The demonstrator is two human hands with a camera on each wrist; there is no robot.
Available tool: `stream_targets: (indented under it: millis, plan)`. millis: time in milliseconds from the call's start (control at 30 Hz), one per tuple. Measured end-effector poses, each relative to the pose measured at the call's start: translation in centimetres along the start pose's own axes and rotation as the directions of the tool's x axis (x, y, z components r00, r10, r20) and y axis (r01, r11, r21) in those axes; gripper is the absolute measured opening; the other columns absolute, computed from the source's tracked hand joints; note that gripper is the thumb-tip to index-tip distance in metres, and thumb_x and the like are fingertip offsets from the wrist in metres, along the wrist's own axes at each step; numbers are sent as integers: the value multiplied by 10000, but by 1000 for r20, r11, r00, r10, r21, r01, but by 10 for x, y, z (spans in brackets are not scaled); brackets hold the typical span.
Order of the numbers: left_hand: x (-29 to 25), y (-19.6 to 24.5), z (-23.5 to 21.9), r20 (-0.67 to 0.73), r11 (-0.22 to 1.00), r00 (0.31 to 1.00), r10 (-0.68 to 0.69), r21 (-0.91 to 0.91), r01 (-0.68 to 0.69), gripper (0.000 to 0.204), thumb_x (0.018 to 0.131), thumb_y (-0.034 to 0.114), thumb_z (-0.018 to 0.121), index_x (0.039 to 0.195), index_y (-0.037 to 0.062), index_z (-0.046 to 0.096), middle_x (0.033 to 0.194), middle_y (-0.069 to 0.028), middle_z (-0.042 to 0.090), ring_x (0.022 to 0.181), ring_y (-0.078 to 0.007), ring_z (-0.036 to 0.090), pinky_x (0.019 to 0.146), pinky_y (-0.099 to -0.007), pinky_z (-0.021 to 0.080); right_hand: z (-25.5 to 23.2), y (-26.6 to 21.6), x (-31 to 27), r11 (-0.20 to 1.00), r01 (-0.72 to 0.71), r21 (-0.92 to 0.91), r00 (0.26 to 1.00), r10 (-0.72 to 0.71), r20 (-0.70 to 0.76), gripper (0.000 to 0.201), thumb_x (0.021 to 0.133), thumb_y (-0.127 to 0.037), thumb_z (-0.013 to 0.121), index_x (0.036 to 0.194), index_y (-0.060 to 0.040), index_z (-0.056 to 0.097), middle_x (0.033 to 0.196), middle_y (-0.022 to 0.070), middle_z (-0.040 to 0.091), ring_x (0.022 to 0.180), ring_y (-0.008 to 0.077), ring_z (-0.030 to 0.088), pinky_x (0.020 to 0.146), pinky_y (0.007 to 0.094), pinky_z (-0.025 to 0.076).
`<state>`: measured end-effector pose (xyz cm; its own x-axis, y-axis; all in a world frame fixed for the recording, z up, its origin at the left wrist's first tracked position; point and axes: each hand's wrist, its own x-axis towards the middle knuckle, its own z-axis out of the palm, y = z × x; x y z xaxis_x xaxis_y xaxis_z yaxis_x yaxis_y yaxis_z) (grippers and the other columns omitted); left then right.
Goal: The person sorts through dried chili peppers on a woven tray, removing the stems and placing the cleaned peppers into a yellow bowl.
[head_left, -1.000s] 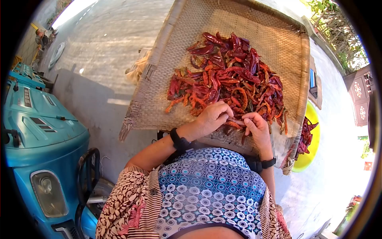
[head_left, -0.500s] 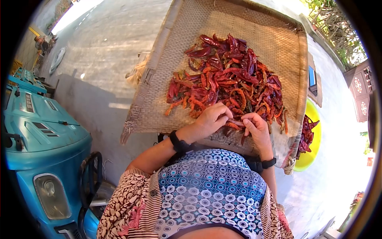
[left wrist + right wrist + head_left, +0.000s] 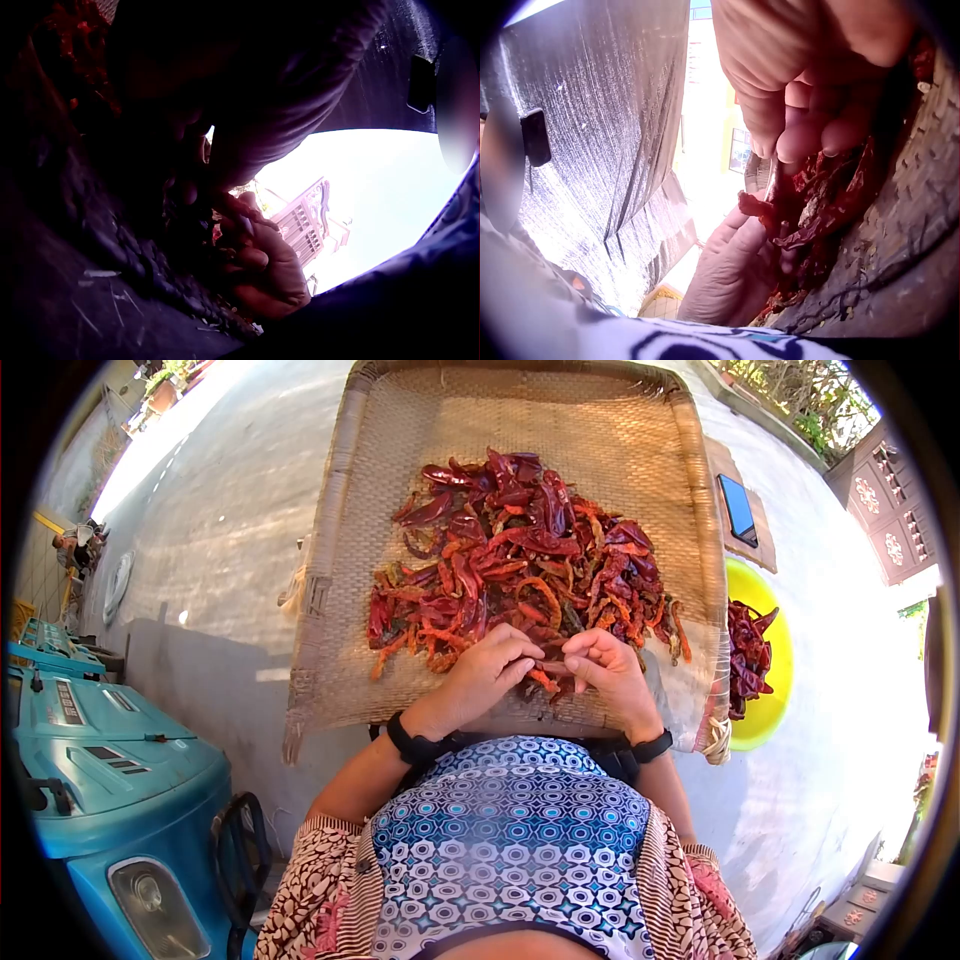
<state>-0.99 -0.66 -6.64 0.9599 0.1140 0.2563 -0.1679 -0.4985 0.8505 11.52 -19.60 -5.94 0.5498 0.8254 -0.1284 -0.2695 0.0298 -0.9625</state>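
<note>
Left hand (image 3: pixel 478 678) and right hand (image 3: pixel 612 672) pinch a dried chilli (image 3: pixel 554 668) over a woven tray (image 3: pixel 630 435), near side; squeezing hard could crumble it.

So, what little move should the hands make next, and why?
Perhaps the right hand should pull gently away while the left hand holds steady. Both seem to pinch the same dried pepper near the close edge of the woven tray, with more peppers piled beyond, so a small tug might part it.
</note>
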Motion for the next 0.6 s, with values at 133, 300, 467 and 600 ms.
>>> stream_targets:
  millis: [133, 300, 467, 600]
  plan:
    - [1, 5, 1, -38, 998, 999, 14, 68, -12, 122, 889, 27, 619, 1010, 33, 636, 998, -89, 590, 916, -225, 611, 799, -305, 499, -1, 0, -1, 999, -6, 42, 1000, 7, -11, 119, 920, -59, 628, 1037, -42, 610, 901, -11, 620, 680, 42, 551, 600, 183, 451]
    - [6, 11, 1, -148, 991, 982, 119, 80, -108, 133, 875, 14, 623, 1007, 34, 623, 959, -100, 582, 844, -259, 624, 729, -325, 515, 8, -9, -6, 992, 69, -109, 997, -66, 31, 184, 889, -60, 666, 1061, -25, 611, 884, -4, 612, 687, 61, 564, 624, 195, 468]
    - [8, 13, 0, -210, 987, 968, 140, 103, -121, 168, 860, -30, 630, 1020, 22, 628, 1067, -97, 574, 880, -232, 618, 766, -299, 515, 9, -17, -6, 832, 185, -524, 982, -178, 63, 206, 873, -39, 671, 1070, -19, 615, 897, 0, 611, 717, 66, 567, 640, 202, 468]
    - [10, 21, -1, -288, 997, 956, 48, 72, -28, 204, 852, -53, 639, 1035, 35, 630, 1128, -76, 534, 807, -141, 598, 685, -248, 507, 3, -16, -5, 913, 157, -376, 948, -247, -203, 207, 882, -28, 645, 1084, -32, 602, 894, -2, 618, 725, 64, 573, 626, 212, 468]
